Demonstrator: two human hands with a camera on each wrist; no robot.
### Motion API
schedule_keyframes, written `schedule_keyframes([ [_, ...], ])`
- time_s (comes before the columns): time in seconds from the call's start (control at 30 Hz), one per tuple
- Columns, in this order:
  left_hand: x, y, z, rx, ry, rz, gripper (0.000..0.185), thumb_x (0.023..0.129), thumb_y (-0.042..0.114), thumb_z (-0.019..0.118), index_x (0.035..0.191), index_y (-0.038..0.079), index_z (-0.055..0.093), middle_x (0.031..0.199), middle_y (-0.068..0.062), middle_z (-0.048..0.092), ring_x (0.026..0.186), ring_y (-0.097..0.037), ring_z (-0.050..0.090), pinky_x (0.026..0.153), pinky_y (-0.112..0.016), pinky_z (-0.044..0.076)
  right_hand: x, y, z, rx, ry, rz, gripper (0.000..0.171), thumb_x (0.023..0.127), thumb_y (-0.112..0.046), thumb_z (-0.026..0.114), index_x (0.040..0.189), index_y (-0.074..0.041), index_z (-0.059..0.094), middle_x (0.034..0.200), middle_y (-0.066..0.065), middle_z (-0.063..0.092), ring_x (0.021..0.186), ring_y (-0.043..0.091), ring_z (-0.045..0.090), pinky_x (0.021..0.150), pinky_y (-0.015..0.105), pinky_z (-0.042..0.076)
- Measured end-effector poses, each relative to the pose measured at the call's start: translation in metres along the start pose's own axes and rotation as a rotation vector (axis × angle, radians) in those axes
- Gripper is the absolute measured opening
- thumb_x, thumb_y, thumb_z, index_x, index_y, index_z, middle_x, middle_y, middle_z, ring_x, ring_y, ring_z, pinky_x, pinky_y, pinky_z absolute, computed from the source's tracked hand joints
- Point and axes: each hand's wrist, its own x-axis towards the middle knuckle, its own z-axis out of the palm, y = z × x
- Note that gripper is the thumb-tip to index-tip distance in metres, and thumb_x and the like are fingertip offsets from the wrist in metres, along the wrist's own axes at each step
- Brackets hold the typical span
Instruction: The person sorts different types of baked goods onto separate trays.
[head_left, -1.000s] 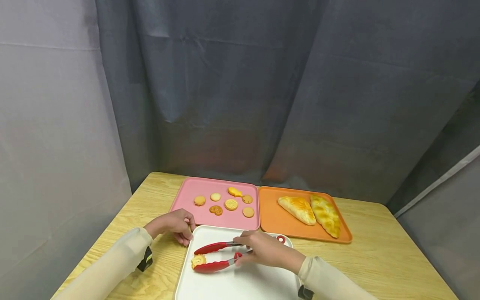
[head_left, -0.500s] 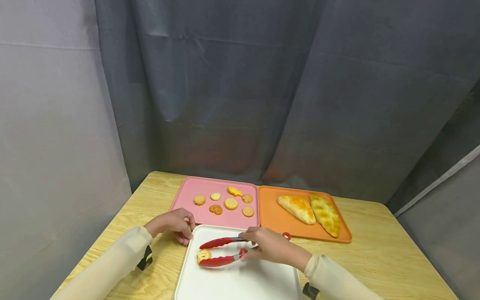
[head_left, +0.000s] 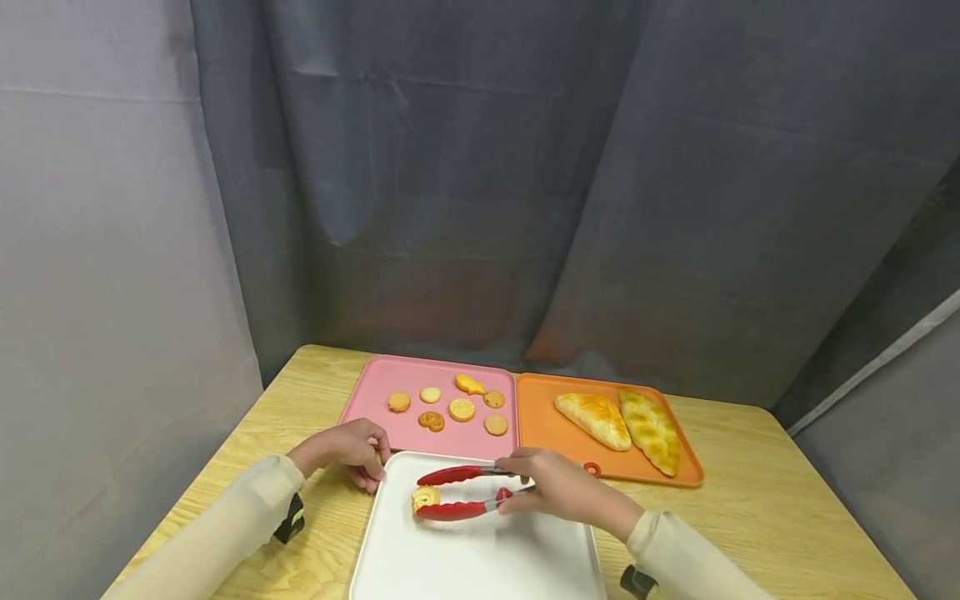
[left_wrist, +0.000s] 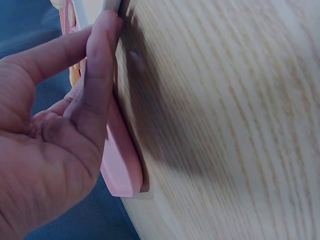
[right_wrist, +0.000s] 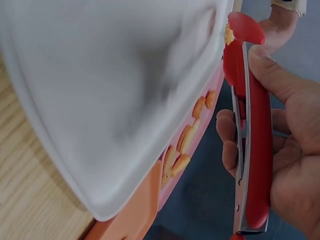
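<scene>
Three trays share the table: one pink (head_left: 390,379), one orange (head_left: 543,433), one white (head_left: 480,575). Seven cookies (head_left: 462,409) sit on pink, two loaves (head_left: 651,429) on orange. One pair of red tongs (head_left: 461,492) clasps an eighth cookie (head_left: 425,498).

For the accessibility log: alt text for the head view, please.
A right hand holds red tongs pinching a cookie over a white tray; the left hand rests at its corner. Behind sit a pink tray and an orange tray.

No text, label, brand, number or sign can be read anywhere in these views. The trays, tongs and biscuits carry no legible marks.
</scene>
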Motion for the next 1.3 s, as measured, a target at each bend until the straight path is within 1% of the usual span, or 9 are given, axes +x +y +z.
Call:
schedule_keyframes([
  [0.13,-0.001,-0.001,0.0,0.015,0.002,-0.005,0.02,0.082,-0.001,0.079,0.093,0.003,0.063,0.066,-0.013,0.07,0.054,-0.015,0.067,0.051,-0.024,0.057,-0.003,0.004,-0.005,0.005,0.019,0.017,0.055,0.085,-0.034,0.082,0.126,-0.001,0.069,0.106,0.01,0.073,0.085,0.02,0.064,0.073,0.026,0.059],
  [0.23,-0.001,-0.001,0.0,0.012,0.001,-0.003,0.019,0.082,-0.001,0.079,0.094,0.003,0.064,0.067,-0.013,0.07,0.054,-0.015,0.067,0.051,-0.024,0.057,-0.005,0.008,-0.01,0.001,0.039,0.041,0.055,0.084,-0.034,0.082,0.127,-0.002,0.069,0.106,0.009,0.073,0.084,0.019,0.062,0.071,0.023,0.056],
  [0.3,0.0,-0.001,-0.001,0.012,-0.001,0.0,0.02,0.083,0.0,0.079,0.094,0.003,0.064,0.067,-0.013,0.07,0.054,-0.015,0.067,0.051,-0.024,0.057,-0.006,0.011,-0.014,-0.002,0.055,0.051,0.055,0.084,-0.033,0.082,0.128,-0.003,0.069,0.102,0.005,0.072,0.082,0.016,0.061,0.069,0.02,0.053],
  [0.47,0.002,-0.002,-0.002,0.009,-0.005,0.01,0.019,0.083,0.0,0.079,0.094,0.003,0.064,0.067,-0.012,0.07,0.054,-0.014,0.067,0.051,-0.024,0.057,-0.006,0.018,-0.022,-0.009,0.12,0.049,0.052,0.084,-0.031,0.083,0.128,-0.006,0.07,0.094,-0.002,0.066,0.077,0.013,0.055,0.063,0.018,0.049],
  [0.63,0.004,-0.004,-0.002,0.001,-0.014,0.018,0.02,0.082,0.0,0.079,0.095,0.002,0.064,0.068,-0.013,0.071,0.054,-0.015,0.068,0.051,-0.025,0.058,-0.001,0.023,-0.027,-0.036,0.185,0.099,0.053,0.082,-0.035,0.084,0.125,-0.007,0.071,0.092,-0.003,0.066,0.075,0.013,0.055,0.062,0.019,0.049],
  [0.83,0.001,-0.006,0.0,-0.037,-0.002,0.031,0.021,0.08,-0.004,0.079,0.093,0.0,0.064,0.065,-0.013,0.07,0.053,-0.015,0.068,0.05,-0.025,0.057,0.01,0.029,-0.033,-0.012,0.237,0.146,0.051,0.082,-0.034,0.084,0.122,-0.007,0.072,0.093,-0.001,0.069,0.078,0.014,0.056,0.065,0.021,0.051],
  [1.03,-0.002,-0.006,0.002,-0.058,0.0,0.05,0.021,0.079,-0.005,0.079,0.093,-0.001,0.063,0.062,-0.012,0.069,0.052,-0.015,0.067,0.049,-0.025,0.057,0.025,0.036,-0.041,0.0,0.278,0.187,0.057,0.082,-0.037,0.083,0.128,-0.007,0.07,0.107,0.003,0.074,0.082,0.013,0.061,0.072,0.023,0.058],
  [1.17,-0.002,-0.007,0.002,-0.049,0.005,0.043,0.021,0.079,-0.005,0.079,0.093,-0.001,0.064,0.062,-0.013,0.069,0.052,-0.015,0.067,0.049,-0.025,0.057,0.038,0.04,-0.043,0.017,0.32,0.231,0.061,0.083,-0.035,0.083,0.132,-0.002,0.067,0.112,0.01,0.073,0.088,0.018,0.065,0.077,0.032,0.061],
  [1.3,-0.003,-0.006,0.001,-0.048,0.007,0.039,0.021,0.079,-0.005,0.079,0.093,-0.001,0.063,0.064,-0.013,0.07,0.052,-0.015,0.068,0.05,-0.025,0.058,0.055,0.047,-0.044,0.007,0.35,0.28,0.065,0.084,-0.034,0.083,0.134,0.002,0.063,0.112,0.015,0.072,0.084,0.02,0.063,0.075,0.033,0.061],
])
